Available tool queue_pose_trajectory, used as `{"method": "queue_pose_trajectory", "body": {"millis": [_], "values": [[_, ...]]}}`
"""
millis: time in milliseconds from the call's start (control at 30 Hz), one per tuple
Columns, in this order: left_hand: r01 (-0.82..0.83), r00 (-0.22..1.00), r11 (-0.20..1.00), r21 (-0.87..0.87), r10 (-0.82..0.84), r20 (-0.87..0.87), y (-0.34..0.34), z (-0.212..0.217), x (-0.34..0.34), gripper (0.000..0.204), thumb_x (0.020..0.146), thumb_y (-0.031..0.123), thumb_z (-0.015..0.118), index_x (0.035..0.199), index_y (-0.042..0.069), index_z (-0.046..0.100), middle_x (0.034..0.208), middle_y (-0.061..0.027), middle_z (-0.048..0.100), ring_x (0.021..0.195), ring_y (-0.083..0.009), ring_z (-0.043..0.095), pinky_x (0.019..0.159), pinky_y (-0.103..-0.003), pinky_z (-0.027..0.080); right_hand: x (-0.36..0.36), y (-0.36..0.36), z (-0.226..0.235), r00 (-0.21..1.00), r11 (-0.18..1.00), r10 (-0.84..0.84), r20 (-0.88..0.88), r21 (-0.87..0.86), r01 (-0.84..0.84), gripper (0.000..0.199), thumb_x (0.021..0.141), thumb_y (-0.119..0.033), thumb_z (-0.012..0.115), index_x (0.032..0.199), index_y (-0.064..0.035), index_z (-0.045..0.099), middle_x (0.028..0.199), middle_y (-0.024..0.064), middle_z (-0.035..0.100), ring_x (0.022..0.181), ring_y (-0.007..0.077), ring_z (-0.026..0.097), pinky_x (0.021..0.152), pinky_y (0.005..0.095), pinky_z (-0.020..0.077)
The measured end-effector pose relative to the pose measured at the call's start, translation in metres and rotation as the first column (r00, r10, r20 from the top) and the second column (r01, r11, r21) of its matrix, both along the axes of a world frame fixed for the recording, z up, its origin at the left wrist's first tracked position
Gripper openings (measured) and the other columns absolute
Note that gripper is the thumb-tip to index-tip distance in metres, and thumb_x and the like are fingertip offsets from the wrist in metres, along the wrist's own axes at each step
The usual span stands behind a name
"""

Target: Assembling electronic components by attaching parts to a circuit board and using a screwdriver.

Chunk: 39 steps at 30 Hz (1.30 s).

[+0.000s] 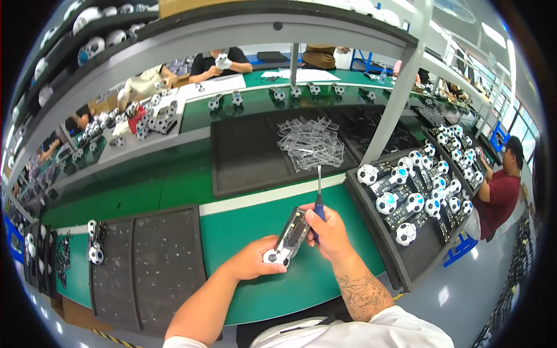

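Note:
My left hand (253,259) is closed around the ball end of a soccer-ball-headed device (293,232), its long dark body tilted up and away to the right. The exposed face of that body shows a dark inner panel and small yellowish spots. In my right hand (332,235) is a screwdriver (319,209) with a blue and black handle, its metal shaft pointing away from me. My right thumb lies close to the device's far end; whether it touches cannot be made out. Both hands are above the green bench (238,298).
Ahead, a black tray (246,156) holds a heap of clear plastic frames (310,144). Soccer-ball devices fill a tray (400,269) on the right. Another black tray (168,261) lies left, with two devices (96,243). A grey shelf post (397,104) rises ahead; other people work beyond.

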<state>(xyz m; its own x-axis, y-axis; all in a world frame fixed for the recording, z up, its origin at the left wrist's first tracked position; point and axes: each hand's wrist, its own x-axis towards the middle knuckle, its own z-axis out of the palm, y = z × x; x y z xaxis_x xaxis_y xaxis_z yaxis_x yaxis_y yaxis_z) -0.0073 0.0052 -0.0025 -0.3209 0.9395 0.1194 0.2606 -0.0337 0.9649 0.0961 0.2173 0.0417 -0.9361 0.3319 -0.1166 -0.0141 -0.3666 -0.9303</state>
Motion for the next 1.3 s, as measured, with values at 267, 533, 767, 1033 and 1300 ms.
{"method": "queue_pose_trajectory", "body": {"millis": [267,533,767,1033,1300], "values": [[0.141,0.930,0.984,-0.111,-0.093,0.356,0.002,-0.005,-0.004,0.048,0.081,0.012,0.084,0.124,0.002,0.067,0.117,-0.0123,0.072,0.098,-0.0220,0.069,0.091,-0.033,0.055,-0.017,-0.014,-0.005,0.971,0.771,-0.182,-0.156,0.591,0.240,0.031,0.101,-0.016,0.065,0.130,-0.0057,0.065,0.086,0.0055,0.068,0.065,0.0127,0.057,0.056,0.0277,0.0480],[-0.426,0.610,0.900,0.097,0.207,0.765,-0.002,-0.022,-0.036,0.045,0.085,0.012,0.085,0.123,0.004,0.062,0.109,-0.0125,0.069,0.096,-0.0211,0.068,0.090,-0.033,0.056,0.039,-0.050,0.006,0.998,0.717,-0.001,0.069,0.696,-0.048,0.031,0.098,-0.009,0.065,0.128,-0.0077,0.070,0.083,0.0048,0.069,0.063,0.0133,0.058,0.059,0.0277,0.0488],[-0.405,0.817,0.914,0.036,0.344,0.462,0.001,-0.018,-0.024,0.053,0.083,0.015,0.088,0.127,0.002,0.061,0.112,-0.0144,0.070,0.098,-0.0209,0.068,0.090,-0.032,0.055,0.038,-0.046,-0.007,0.995,0.361,0.078,-0.056,0.932,0.024,0.041,0.090,-0.004,0.071,0.131,-0.0088,0.072,0.085,0.0078,0.071,0.063,0.0190,0.061,0.060,0.0308,0.0518],[-0.436,0.793,0.900,0.021,0.373,0.482,0.003,-0.019,-0.021,0.054,0.082,0.016,0.089,0.125,0.002,0.061,0.109,-0.0111,0.069,0.096,-0.0188,0.066,0.088,-0.032,0.054,0.042,-0.053,0.000,1.000,0.155,-0.005,-0.025,0.988,0.026,0.043,0.087,-0.004,0.075,0.130,-0.0114,0.075,0.086,0.0082,0.072,0.062,0.0201,0.061,0.057,0.0318,0.0514],[-0.458,0.827,0.889,-0.010,0.431,0.361,0.004,-0.021,-0.023,0.050,0.084,0.023,0.088,0.122,0.004,0.061,0.105,-0.0081,0.068,0.091,-0.0173,0.064,0.084,-0.032,0.053,0.036,-0.057,0.002,0.999,0.173,-0.032,-0.020,0.985,0.025,0.042,0.087,-0.005,0.075,0.128,-0.0115,0.075,0.087,0.0087,0.072,0.062,0.0212,0.062,0.057,0.0328,0.0519]]}}
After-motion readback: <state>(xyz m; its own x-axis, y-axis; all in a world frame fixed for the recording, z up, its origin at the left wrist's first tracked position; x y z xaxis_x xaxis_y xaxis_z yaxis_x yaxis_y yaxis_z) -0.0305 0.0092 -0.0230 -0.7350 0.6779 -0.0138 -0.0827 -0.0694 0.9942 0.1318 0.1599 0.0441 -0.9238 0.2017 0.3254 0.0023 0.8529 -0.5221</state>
